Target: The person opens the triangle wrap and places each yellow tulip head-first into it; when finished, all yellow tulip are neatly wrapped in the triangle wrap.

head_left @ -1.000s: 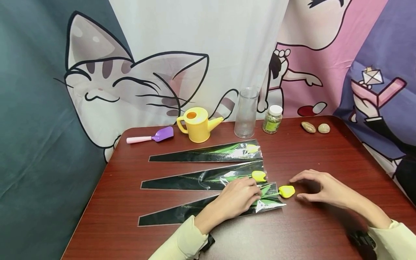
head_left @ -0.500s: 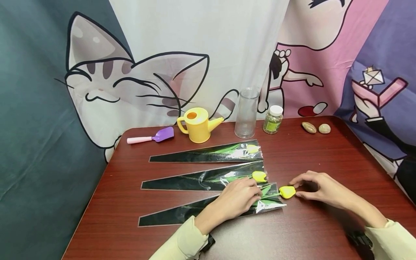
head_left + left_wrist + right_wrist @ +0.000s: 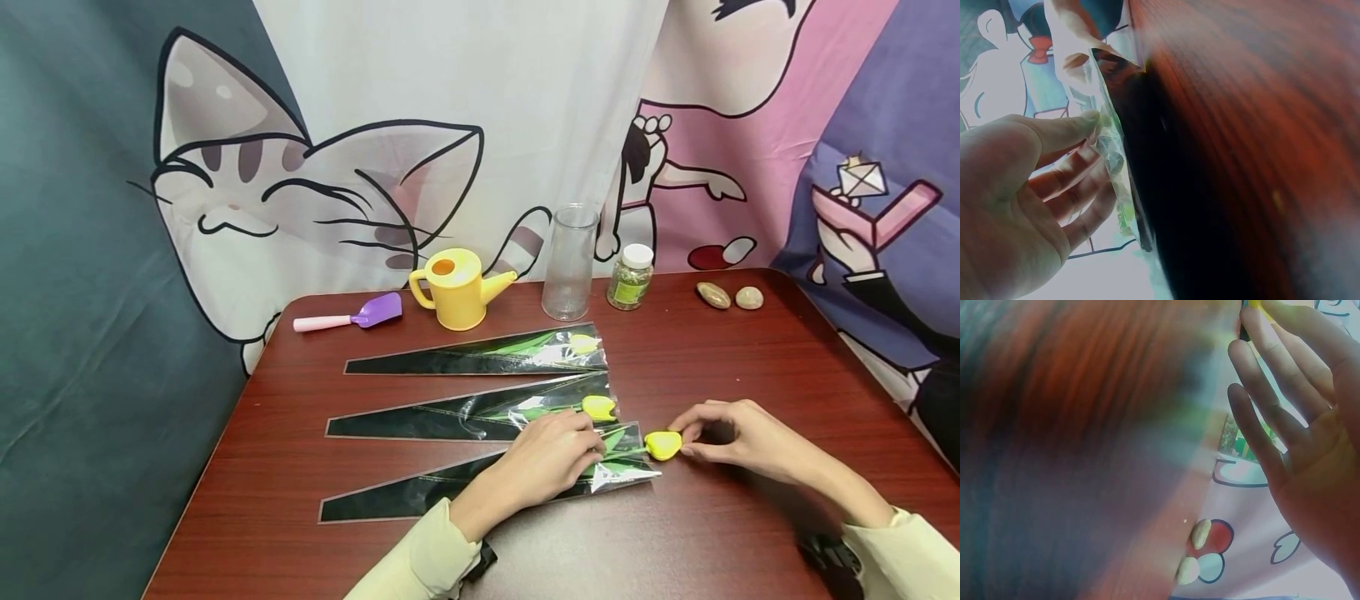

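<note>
A yellow tulip pokes head-first out of the wide right end of the nearest tapered flower sleeve, dark with a shiny clear front. My left hand holds this sleeve near its mouth; in the left wrist view, the thumb and fingertips are at the clear film. My right hand pinches the tulip's bloom from the right between thumb and forefinger. In the right wrist view only a bit of yellow bloom shows at the top edge, beside the right fingers.
Two more sleeved tulips lie behind, a middle sleeve and a far sleeve. Along the back stand a yellow watering can, a clear glass vase and a white-capped jar. A purple shovel and two stones lie there too.
My right hand has moved slightly left to the tulip's bloom, and its thumb and forefinger have closed on it. The left hand and the sleeve stay in place.
</note>
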